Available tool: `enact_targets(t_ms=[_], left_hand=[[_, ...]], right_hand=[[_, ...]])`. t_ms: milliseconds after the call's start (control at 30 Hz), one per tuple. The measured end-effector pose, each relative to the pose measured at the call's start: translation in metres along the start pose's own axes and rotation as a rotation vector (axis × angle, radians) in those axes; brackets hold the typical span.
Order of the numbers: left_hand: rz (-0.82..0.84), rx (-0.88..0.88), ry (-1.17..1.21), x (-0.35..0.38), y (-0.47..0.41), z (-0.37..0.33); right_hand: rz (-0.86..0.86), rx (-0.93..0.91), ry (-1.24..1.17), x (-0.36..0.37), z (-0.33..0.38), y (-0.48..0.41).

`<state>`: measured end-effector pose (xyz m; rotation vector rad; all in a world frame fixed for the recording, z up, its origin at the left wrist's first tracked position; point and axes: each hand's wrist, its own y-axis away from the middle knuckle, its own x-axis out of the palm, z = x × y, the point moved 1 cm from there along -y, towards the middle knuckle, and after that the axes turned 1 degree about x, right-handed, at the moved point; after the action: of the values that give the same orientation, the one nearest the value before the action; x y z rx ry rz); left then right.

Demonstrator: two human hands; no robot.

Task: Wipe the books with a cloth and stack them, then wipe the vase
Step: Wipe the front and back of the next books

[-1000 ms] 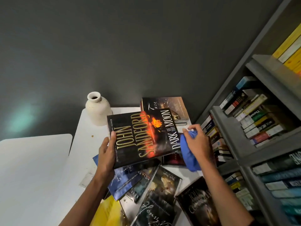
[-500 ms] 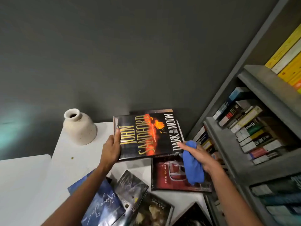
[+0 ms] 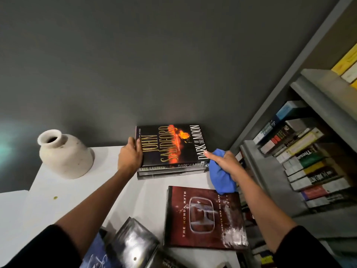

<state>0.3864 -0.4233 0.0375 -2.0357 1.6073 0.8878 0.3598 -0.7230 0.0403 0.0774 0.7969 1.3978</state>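
Two hands are busy here. Your left hand [image 3: 130, 157] holds the left edge of the John Sandford book [image 3: 172, 146], which lies on top of a small stack [image 3: 170, 172] at the back of the white table [image 3: 63, 200]. Your right hand [image 3: 227, 161] squeezes the blue cloth [image 3: 220, 178], with one finger touching the book's right edge. The vase [image 3: 65, 154] stands well apart on the left. The red book [image 3: 204, 217] lies flat nearer you.

The scene was dim, with a teal flare [image 3: 7, 144] on the grey wall [image 3: 173, 64] far left of the left grip [image 3: 131, 157]. Glare whitened the red book [image 3: 204, 217] below the right grip [image 3: 226, 163], and the bookshelf [image 3: 270, 180] beyond it bowed from lens distortion.
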Motion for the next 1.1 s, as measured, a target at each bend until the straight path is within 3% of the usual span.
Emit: enact_targets(t_ms=[133,200,267,367,500,633,933,1100], left_hand=[[-0.014,0.048,0.012,0.004,0.0,0.006],[0.02,0.022,0.049,-0.003,0.006,0.008],[0.119,0.052,0.122,-0.014,0.018,0.011],[0.312,0.188,0.108,-0.021,0.038,0.02],[0.253,0.279,-0.036,-0.01,0.037,0.033],[0.232,0.252,-0.092,-0.009,0.034,0.034],[0.255,0.176,-0.03,0.0,0.041,0.053],[0.127,0.21,0.004,0.014,0.051,0.06]], right_hand=[[-0.21,-0.215,0.009,0.0,0.002,-0.002],[-0.306,-0.238,0.071,-0.012,0.005,0.0],[-0.241,-0.2,0.243,-0.025,0.009,0.006],[0.015,-0.079,0.626,-0.025,0.008,0.012],[-0.117,-0.164,0.83,0.007,0.007,0.008],[-0.22,-0.25,0.864,0.014,0.008,0.008],[-0.199,-0.192,0.792,0.021,0.001,0.009],[-0.231,-0.178,0.8,0.025,0.001,0.006]])
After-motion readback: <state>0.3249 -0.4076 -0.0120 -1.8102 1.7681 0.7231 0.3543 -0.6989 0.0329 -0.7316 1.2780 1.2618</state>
